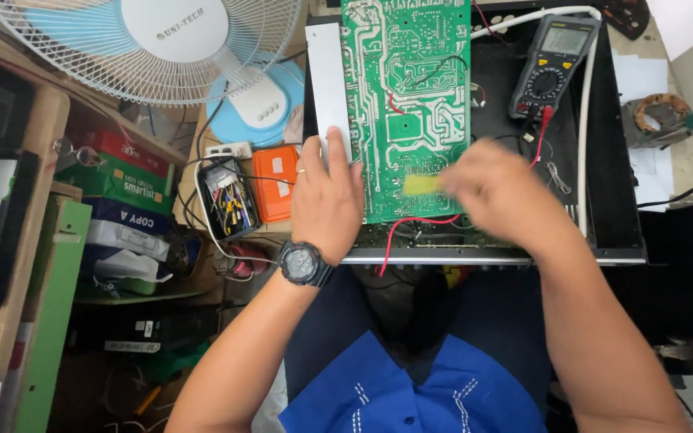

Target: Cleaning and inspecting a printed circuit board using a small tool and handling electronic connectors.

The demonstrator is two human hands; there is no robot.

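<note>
A green circuit board (407, 104) stands tilted, solder side up, over an open black chassis (611, 200). My left hand (326, 196), with a ring and a black wristwatch, rests on the board's lower left edge and holds it there. My right hand (499, 192) is blurred over the board's lower right corner and grips a small yellow-green object (421, 184), maybe a brush or sponge, that touches the board. Red wires (411, 223) hang from the board's bottom edge.
A black multimeter (555, 64) with red and black leads lies in the chassis at the upper right. An orange case (274, 183) and a black parts box (228, 200) sit to the left. A white fan (162, 48) stands at upper left, stacked boxes (122, 200) below it.
</note>
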